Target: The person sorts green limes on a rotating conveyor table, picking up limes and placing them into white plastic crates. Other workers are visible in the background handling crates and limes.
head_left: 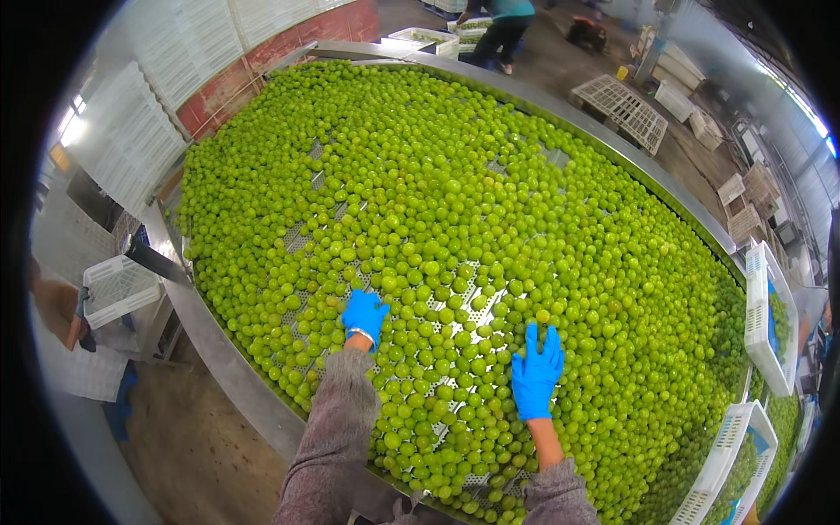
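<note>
Round green fruits (420, 197) cover a wide perforated metal sorting table (482, 315), whose holed surface shows through in patches. My left hand (364, 316), in a blue glove with a light band at the wrist, rests among the fruits left of the bare patch; its fingers are bent, and whether it holds a fruit cannot be seen. My right hand (538, 371), also blue-gloved, lies palm down over the fruits with fingers apart. A yellowish fruit (543, 316) sits just beyond its fingertips.
A raised metal rim (656, 174) borders the table. White plastic crates (715, 466) with fruit stand along the right edge. At the left, a person's gloved hand (82, 302) touches an empty-looking white crate (121, 292). Another person (505, 29) stands beyond the far rim near crates.
</note>
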A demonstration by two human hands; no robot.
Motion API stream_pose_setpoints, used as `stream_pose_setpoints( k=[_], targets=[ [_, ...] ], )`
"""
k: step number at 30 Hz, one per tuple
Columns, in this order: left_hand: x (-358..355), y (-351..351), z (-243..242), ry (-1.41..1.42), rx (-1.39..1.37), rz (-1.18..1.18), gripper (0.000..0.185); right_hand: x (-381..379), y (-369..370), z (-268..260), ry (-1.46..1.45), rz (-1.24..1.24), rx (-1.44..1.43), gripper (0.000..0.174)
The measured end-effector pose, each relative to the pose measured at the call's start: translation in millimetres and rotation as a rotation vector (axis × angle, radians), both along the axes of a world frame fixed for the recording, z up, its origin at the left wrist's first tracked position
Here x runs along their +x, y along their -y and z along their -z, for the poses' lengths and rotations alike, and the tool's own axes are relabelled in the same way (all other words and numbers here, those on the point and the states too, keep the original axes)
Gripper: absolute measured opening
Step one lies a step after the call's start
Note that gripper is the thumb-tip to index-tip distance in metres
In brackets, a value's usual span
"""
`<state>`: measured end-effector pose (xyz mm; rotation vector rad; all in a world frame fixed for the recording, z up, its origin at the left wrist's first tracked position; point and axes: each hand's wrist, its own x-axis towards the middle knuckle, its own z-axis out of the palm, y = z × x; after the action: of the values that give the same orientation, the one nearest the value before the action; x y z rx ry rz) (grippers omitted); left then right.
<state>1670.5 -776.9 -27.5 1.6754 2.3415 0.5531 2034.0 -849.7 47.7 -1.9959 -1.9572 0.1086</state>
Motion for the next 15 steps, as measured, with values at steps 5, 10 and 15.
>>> stream_pose_setpoints(
  k=[5,10,15],
  targets=[
    [8,50,5,0.417,0.173,-0.005,0.013,-24,17,-13,-0.106,-0.136,0.067,0.066],
    [101,86,-86,1.338,-0.010,-0.219,0.015,-58,28,-33,-0.710,-0.211,-0.191,0.062],
    [168,120,-56,1.326,0.202,-0.112,0.014,-82,25,-46,-1.090,-0.097,-0.755,0.059]
  ],
)
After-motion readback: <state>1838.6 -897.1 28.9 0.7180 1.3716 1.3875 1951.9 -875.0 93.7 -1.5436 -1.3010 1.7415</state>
